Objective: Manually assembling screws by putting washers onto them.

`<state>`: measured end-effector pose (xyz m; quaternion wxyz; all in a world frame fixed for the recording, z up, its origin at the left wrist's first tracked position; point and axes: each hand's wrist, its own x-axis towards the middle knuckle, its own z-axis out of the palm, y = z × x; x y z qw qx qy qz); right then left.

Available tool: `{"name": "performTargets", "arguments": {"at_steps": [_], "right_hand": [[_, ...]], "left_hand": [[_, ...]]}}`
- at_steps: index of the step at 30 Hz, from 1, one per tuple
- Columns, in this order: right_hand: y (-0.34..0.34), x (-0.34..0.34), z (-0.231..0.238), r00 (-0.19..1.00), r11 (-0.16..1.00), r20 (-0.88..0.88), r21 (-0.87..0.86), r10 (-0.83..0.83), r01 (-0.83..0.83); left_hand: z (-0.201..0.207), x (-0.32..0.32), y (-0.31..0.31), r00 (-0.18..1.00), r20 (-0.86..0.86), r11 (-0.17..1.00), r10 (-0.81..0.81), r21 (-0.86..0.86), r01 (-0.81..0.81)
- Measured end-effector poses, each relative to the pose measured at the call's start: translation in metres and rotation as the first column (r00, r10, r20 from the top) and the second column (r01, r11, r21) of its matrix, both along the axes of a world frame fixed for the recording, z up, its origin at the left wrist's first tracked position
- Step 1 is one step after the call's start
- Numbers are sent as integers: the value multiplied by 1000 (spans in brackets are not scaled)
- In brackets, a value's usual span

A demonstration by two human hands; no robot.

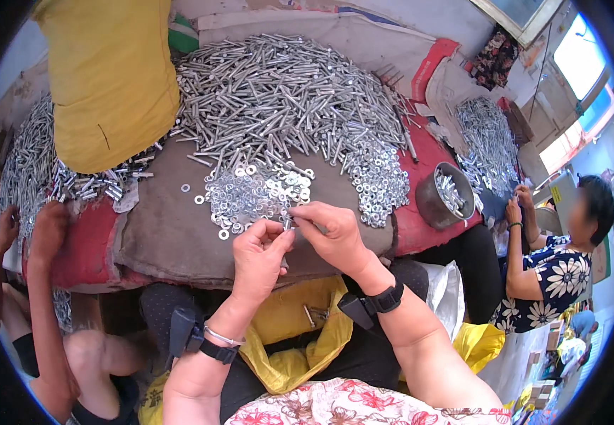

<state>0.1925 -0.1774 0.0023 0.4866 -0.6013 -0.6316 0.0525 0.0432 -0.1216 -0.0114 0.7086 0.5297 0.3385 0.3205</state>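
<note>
Bolts (271, 99) and washers (245, 200) are silver. The open sack (282, 315) is yellow. The wearer's shirt (346, 407) shows red flowers on white.

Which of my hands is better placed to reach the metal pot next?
Probably your right hand: it's nearer the pot, which sits to your right. Your left hand is farther; both meet at a small metal part.
</note>
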Motion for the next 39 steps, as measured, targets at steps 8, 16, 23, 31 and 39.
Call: {"name": "performTargets", "arguments": {"at_steps": [8, 16, 23, 31, 39], "right_hand": [[-7, 13, 10, 616, 905, -781, -185, 101, -383], [0, 70, 19, 965, 955, -35, -158, -261, 253], [15, 114, -4, 675, 817, 595, -54, -435, 574], [20, 79, 4, 736, 849, 533, -61, -417, 525], [2, 22, 1, 717, 925, -697, -261, 17, -276]], "left_hand": [[-19, 9, -3, 991, 109, 797, 79, 590, -128], [9, 3, -12, 1000, 10, 993, -1, 117, 0], [3, 2, -10, 1000, -19, 995, -1, 100, 3], [0, -2, -7, 1000, -14, 997, -6, 78, 7], [-4, 4, -7, 999, 23, 994, 40, 98, -42]]}}
